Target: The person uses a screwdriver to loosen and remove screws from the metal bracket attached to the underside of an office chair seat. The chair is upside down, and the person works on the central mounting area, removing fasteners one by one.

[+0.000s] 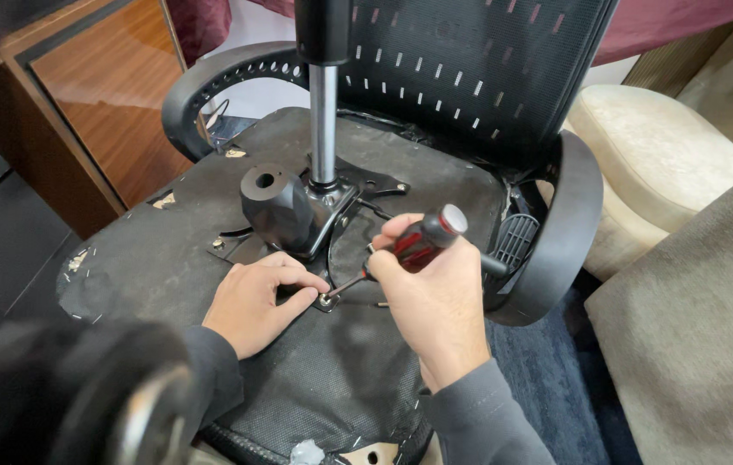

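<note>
Underside of upturned office chair (168,250), frame centre: right hand (435,293) clenched round red-black screwdriver (414,245), tip slanting to 8 o'clock into screw on metal plate (332,211). Left hand (254,301) flat, fingertips pinning plate corner beside tip, steadying it; holds nothing.

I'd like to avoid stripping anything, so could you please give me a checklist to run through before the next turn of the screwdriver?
1. Right hand grips screwdriver handle: ok.
2. Tip seated in the screw at the bracket corner: cannot tell, fingers hide it.
3. Left hand steadies the metal bracket: ok.
4. Shaft square to the screw: not ok, it slants.
5. Chair underside lies flat, facing up: ok.
</note>
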